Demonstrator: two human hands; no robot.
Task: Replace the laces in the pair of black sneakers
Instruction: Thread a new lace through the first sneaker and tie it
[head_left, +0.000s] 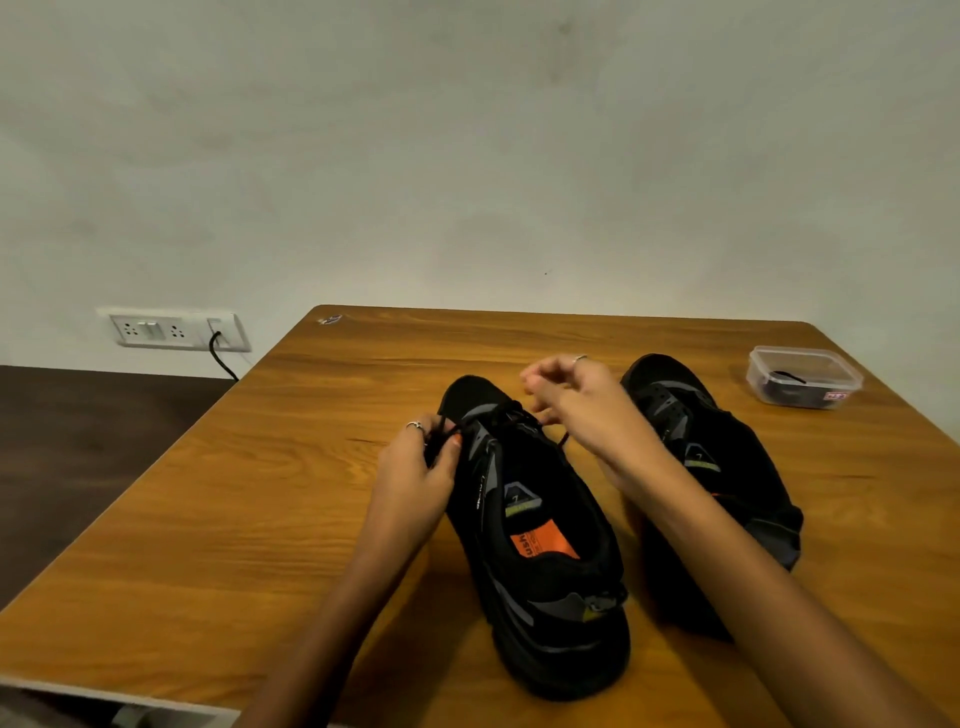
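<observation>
Two black sneakers stand side by side on the wooden table (260, 519), toes pointing away from me. The near left sneaker (540, 561) has an orange insole label and a black lace (506, 415) threaded near its toe end. My left hand (415, 467) pinches one end of that lace at the shoe's left side. My right hand (576, 400) hovers over the toe end with its fingers curled; a lace end shows below it, and whether it is pinched I cannot tell. The right sneaker (727, 452) lies behind my right forearm, its eyelets bare.
A clear plastic container (802, 376) holding a dark lace sits at the table's far right. A wall socket plate (174, 330) with a black cable is on the wall to the left. The table's left edge drops to a dark floor.
</observation>
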